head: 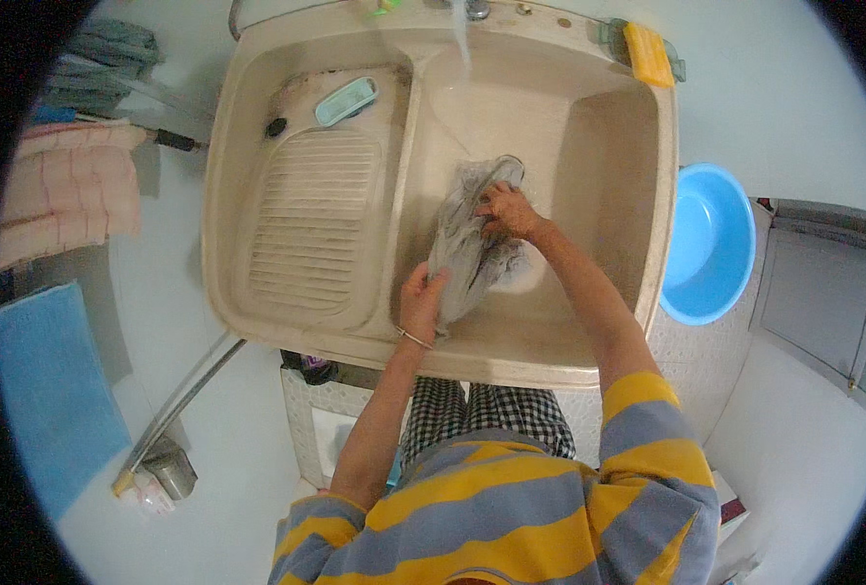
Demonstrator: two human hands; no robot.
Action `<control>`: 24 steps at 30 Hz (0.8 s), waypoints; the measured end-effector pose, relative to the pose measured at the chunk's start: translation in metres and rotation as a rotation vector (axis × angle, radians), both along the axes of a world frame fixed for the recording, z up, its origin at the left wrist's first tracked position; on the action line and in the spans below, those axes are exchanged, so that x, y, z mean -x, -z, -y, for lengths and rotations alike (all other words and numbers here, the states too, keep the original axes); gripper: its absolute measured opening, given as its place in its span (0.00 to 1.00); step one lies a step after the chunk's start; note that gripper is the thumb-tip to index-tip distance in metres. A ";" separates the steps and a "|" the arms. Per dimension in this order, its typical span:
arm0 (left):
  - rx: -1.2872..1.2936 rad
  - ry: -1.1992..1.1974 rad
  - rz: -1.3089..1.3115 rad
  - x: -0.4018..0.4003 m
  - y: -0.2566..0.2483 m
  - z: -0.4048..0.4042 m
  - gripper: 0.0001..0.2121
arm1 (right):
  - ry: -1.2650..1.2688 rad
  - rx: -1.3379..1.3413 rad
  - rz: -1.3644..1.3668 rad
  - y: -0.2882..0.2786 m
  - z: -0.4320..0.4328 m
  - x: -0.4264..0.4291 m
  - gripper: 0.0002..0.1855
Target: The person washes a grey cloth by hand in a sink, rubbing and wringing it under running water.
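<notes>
A wet grey cloth [458,241] lies bunched in the right basin of a beige laundry sink [608,146]. My left hand [422,296] grips its lower left edge, thumb on top, close to the divider. Higher up, my right hand [512,212] has its fingers curled into the cloth's folds. Part of the drain [513,162] shows at the cloth's upper end. Beyond both hands, a stream of water [462,36] runs down at the back of this basin.
Left of the divider, a ribbed washboard [312,227] is moulded into the sink, with a pale green soap dish [346,101] behind it. A yellow soap bar [649,55] rests on the back right corner. One blue basin [710,245] stands right; towels [74,190] hang left.
</notes>
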State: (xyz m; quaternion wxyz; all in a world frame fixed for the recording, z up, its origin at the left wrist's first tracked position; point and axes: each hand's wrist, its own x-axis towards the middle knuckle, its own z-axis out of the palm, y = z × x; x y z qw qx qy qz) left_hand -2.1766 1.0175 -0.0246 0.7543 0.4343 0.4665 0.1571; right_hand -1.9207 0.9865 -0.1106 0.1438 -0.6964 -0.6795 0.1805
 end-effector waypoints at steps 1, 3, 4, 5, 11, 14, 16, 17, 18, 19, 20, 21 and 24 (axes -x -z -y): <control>-0.051 0.042 -0.017 0.004 -0.001 -0.001 0.12 | -0.006 0.036 -0.105 0.000 -0.002 -0.001 0.16; 0.016 0.060 0.041 -0.016 -0.008 0.010 0.12 | 0.004 -0.049 -0.288 0.037 0.031 -0.049 0.15; 0.031 0.037 0.036 -0.011 -0.011 0.008 0.12 | 0.068 -0.096 -0.639 0.039 0.033 -0.053 0.14; -0.008 0.056 -0.004 -0.004 -0.009 0.006 0.11 | 0.129 -0.139 -0.985 0.030 0.028 -0.056 0.13; -0.026 0.076 -0.135 -0.006 -0.005 0.006 0.14 | 0.466 -0.098 -0.614 -0.036 -0.055 -0.072 0.19; -0.007 -0.088 -0.213 -0.009 0.000 0.004 0.16 | 0.420 -0.299 -0.369 -0.008 -0.071 -0.042 0.23; 0.022 -0.168 -0.221 -0.007 0.002 0.003 0.17 | 0.428 -0.261 0.014 0.016 -0.056 -0.014 0.24; 0.035 -0.192 -0.211 -0.004 0.003 0.001 0.16 | 0.427 -0.242 0.205 0.024 -0.048 0.001 0.24; 0.048 -0.187 -0.166 -0.003 0.007 0.001 0.15 | 0.383 -0.162 0.152 0.025 -0.044 0.008 0.24; 0.062 -0.180 -0.119 -0.002 0.011 0.000 0.13 | 0.339 -0.080 0.101 0.025 -0.041 0.013 0.24; -0.007 -0.129 -0.144 -0.002 0.015 0.000 0.16 | 0.298 0.003 0.053 0.025 -0.039 0.016 0.24; -0.070 -0.062 -0.153 -0.009 0.022 0.002 0.20 | 0.365 0.067 0.003 0.028 -0.035 0.002 0.17; -0.535 0.224 -0.428 -0.017 0.003 0.012 0.33 | 0.589 -0.132 -1.002 -0.021 -0.024 -0.023 0.10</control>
